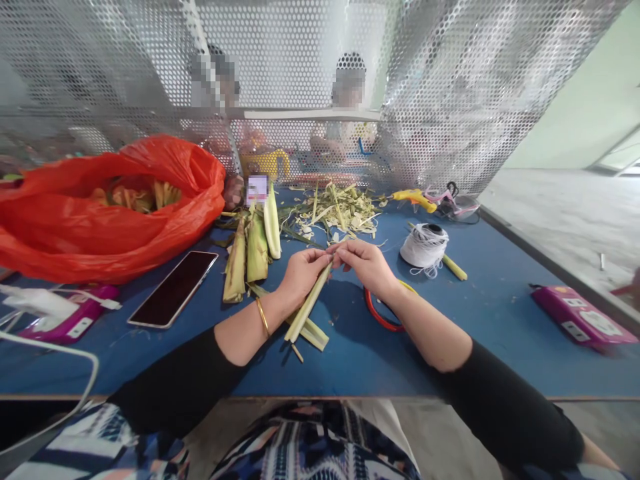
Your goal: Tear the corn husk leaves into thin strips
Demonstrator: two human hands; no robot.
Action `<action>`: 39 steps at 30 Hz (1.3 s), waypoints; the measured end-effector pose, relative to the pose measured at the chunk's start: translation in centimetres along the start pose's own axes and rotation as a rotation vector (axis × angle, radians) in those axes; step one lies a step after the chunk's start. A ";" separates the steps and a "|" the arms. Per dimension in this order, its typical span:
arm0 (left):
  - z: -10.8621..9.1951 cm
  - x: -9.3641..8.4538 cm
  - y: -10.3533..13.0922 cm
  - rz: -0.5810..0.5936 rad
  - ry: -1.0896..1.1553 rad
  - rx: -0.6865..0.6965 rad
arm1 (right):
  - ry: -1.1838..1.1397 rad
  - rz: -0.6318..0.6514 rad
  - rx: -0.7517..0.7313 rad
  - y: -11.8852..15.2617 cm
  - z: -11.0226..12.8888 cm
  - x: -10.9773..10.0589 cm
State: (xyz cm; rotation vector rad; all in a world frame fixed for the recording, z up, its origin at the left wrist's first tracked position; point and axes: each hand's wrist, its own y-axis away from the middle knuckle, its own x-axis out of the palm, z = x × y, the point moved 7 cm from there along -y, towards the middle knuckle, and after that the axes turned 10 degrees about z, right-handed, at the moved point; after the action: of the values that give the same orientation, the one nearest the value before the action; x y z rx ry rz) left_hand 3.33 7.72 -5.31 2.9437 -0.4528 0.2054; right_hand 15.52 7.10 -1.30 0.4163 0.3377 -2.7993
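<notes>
My left hand pinches the upper end of a pale green plant stalk, which slants down toward me. The fingers of my right hand are closed at the same tip, touching those of my left. Exactly what the right fingertips grip there is partly hidden. Under the held stalk lies another cut piece of stalk, with a small sliver in front. Beneath my right wrist is a red ring, partly covered. Thick leafy stalks lie beyond my left hand.
A red plastic bag of plant pieces and a phone lie left. Shavings are heaped behind my hands. To the right are a white string spool, a yellow-handled tool and a purple packet. A perforated screen stands behind, people beyond.
</notes>
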 end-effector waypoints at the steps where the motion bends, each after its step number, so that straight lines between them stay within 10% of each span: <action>1: 0.1 0.0 0.0 0.004 0.002 -0.008 | 0.017 0.004 0.015 -0.1 -0.2 0.0; 12: -1.0 -0.5 -0.1 -0.025 -0.253 0.115 | 0.192 0.037 0.149 -0.6 -2.6 -0.6; 28: 0.8 0.2 -0.5 0.158 -0.096 -0.099 | 0.540 0.179 0.171 -0.1 -0.9 -0.1; 39: 1.0 0.4 -0.9 0.251 -0.232 -0.189 | 0.261 0.019 0.143 -0.2 -1.5 -0.5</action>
State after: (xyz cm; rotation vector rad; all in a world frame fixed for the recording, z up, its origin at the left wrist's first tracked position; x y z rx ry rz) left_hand 4.09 8.23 -6.36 2.7294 -0.8259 -0.1454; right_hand 16.27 7.76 -2.53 0.8163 0.1871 -2.7619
